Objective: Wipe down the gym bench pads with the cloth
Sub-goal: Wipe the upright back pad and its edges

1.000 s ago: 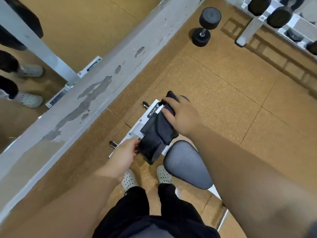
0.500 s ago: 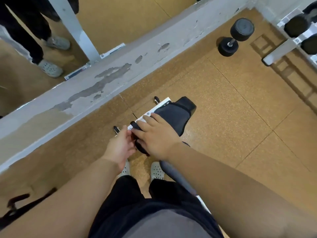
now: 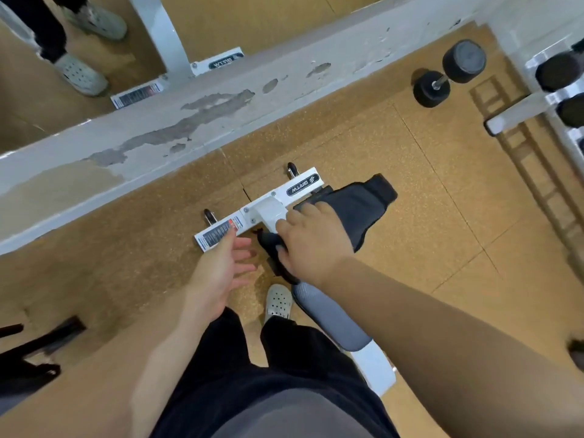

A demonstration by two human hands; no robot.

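Note:
A dark cloth [image 3: 360,205] lies draped over the black pad at the far end of the gym bench, its free end hanging to the right. My right hand [image 3: 313,245] lies on top of it, fingers curled over the cloth at the pad's left edge [image 3: 268,243]. My left hand [image 3: 221,263] hovers just left of the pad with its fingers spread, holding nothing. The grey seat pad [image 3: 328,314] shows below my right wrist; most of the black pad is hidden under the cloth and hand.
The bench's white foot bar [image 3: 262,210] sits on the cork floor near a chipped grey ledge [image 3: 189,128] below a mirror. A black dumbbell [image 3: 448,74] and a dumbbell rack [image 3: 550,99] are at the upper right. Dark equipment [image 3: 34,352] stands at the left.
My left hand has come off the pad's edge and opened, drawing back to the left. My right hand stays on the cloth, which now trails further to the right.

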